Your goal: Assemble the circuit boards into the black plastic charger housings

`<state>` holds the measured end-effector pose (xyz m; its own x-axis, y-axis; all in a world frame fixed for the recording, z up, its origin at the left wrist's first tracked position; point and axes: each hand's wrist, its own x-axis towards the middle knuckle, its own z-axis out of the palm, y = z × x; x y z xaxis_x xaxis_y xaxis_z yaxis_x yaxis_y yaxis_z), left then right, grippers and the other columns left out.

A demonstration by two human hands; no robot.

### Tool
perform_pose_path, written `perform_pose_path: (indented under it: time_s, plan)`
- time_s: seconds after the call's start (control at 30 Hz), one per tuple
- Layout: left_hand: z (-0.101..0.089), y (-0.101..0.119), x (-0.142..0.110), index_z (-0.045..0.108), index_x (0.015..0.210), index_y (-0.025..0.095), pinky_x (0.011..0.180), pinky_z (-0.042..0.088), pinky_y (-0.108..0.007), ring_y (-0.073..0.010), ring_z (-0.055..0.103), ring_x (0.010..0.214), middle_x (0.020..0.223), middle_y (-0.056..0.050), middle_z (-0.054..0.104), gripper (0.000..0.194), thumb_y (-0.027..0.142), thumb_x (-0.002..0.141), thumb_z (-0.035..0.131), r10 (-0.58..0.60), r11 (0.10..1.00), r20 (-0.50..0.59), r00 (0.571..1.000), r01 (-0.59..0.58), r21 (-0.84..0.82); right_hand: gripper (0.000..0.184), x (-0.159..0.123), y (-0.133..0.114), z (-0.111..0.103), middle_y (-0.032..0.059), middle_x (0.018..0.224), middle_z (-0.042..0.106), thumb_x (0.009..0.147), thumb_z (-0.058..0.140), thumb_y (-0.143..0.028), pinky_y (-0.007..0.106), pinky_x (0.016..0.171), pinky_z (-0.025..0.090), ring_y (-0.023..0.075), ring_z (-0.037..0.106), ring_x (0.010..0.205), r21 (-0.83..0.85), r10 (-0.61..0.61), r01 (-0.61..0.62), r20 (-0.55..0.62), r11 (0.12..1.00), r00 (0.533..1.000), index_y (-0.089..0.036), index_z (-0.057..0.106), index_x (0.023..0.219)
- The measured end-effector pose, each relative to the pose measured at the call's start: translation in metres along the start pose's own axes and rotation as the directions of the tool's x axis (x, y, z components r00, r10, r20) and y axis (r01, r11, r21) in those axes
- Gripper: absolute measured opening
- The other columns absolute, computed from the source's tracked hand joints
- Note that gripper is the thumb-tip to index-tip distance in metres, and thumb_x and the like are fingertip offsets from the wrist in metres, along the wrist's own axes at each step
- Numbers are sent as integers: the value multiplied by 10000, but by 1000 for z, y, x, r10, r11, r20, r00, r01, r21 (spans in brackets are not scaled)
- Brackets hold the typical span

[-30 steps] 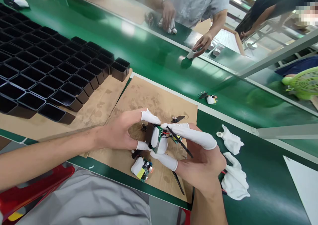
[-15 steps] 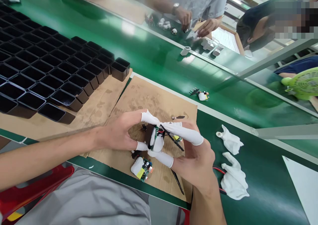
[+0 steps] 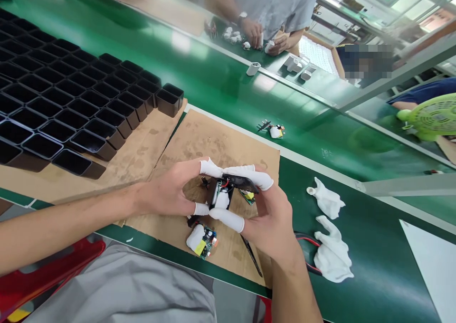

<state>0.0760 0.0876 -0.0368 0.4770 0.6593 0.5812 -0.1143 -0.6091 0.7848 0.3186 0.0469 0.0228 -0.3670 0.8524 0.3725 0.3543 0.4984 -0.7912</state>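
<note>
My left hand (image 3: 174,186), with white finger covers on thumb and finger, grips a small black plastic case (image 3: 211,194) from the left. My right hand (image 3: 269,213), also in white finger covers, pinches the circuit board (image 3: 214,194) that sits mostly inside the case's opening. A lump of white putty (image 3: 223,200) covers part of the board, and red wire shows above it. A dark flat piece (image 3: 244,183) sticks out along my right fingers. Below the hands, another circuit board (image 3: 204,241) with white putty and yellow tape lies on the cardboard (image 3: 228,261).
Rows of black cases (image 3: 71,118) fill the left. On the right lie lumps of white putty (image 3: 335,251) and red and black wires (image 3: 308,240). Another board (image 3: 276,131) lies beyond the rail. Across the bench, a co-worker's hands (image 3: 265,38) handle white pieces; a green fan (image 3: 432,111) stands right.
The circuit board has gone deeper into the black case. My right hand has moved left, and the dark flat piece has turned to show its broad side.
</note>
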Motion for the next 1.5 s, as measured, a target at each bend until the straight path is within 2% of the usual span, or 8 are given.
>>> perform_pose_path:
  time_s: [0.13,0.3,0.47,0.73,0.93,1.2,1.33,1.5]
  plan:
    - [-1,-2,0,678,1408,296,914,721,-483,-323,815,1040,1196,-88,816,614,262,853,940,9,1000,0,1000,-9,21,748,0,0,0,90,1314,813,836,1062,-338,467,1001,685,301,777,1140,13,-1,1,8,1000,1000,-333,713,1498]
    - [-2,2,0,688,1415,267,971,701,-464,-302,815,1096,1235,-102,814,578,226,892,933,21,997,4,1000,-22,69,411,-2,2,-1,73,1243,821,1016,840,-221,431,966,647,268,773,1099,44,6,-1,-103,999,995,-333,770,1405]
    - [-3,3,1,700,1418,231,1010,698,-466,-303,817,1157,1288,-136,818,552,250,918,934,28,993,5,1000,-28,113,314,-5,4,3,66,1148,823,1015,814,-214,429,889,645,264,763,1002,24,33,-29,-165,999,986,-329,812,1307]
    - [-2,-2,1,691,1446,229,1005,680,-441,-302,818,1135,1264,-135,824,624,237,884,963,81,992,-33,996,-77,104,413,-4,3,6,45,1181,842,972,835,-135,393,893,627,247,778,1012,30,28,-23,-169,999,985,-330,810,1335]
    - [-1,5,4,728,1388,241,999,676,-438,-284,812,1082,1206,-87,823,542,229,890,941,-21,998,-36,999,23,66,399,-6,4,7,39,1228,853,1018,808,-144,398,984,646,240,803,1099,31,73,-68,-192,997,979,-346,807,1362]
    - [2,15,5,756,1393,278,1152,661,-423,-251,811,1181,1238,-52,800,619,203,830,1003,-100,988,-122,987,84,-133,438,-4,-9,10,45,1261,869,1003,838,-174,419,1046,687,239,843,1133,-15,-32,29,-248,999,968,-343,776,1402]
    - [9,37,1,747,1404,308,1145,673,-394,-247,812,1213,1287,-39,791,640,219,831,1018,-120,981,-252,960,77,-176,463,-20,-39,28,80,1313,877,992,856,-156,466,1077,705,286,856,1201,-227,-90,14,-331,974,939,-324,786,1418]
    - [17,75,-17,758,1379,302,1078,666,-371,-249,798,1172,1241,-39,805,630,182,813,1007,-122,991,-406,906,135,3,744,-46,-69,67,123,1524,802,1007,822,-87,377,969,767,288,865,1247,-358,-314,169,-397,918,862,-357,632,1673]
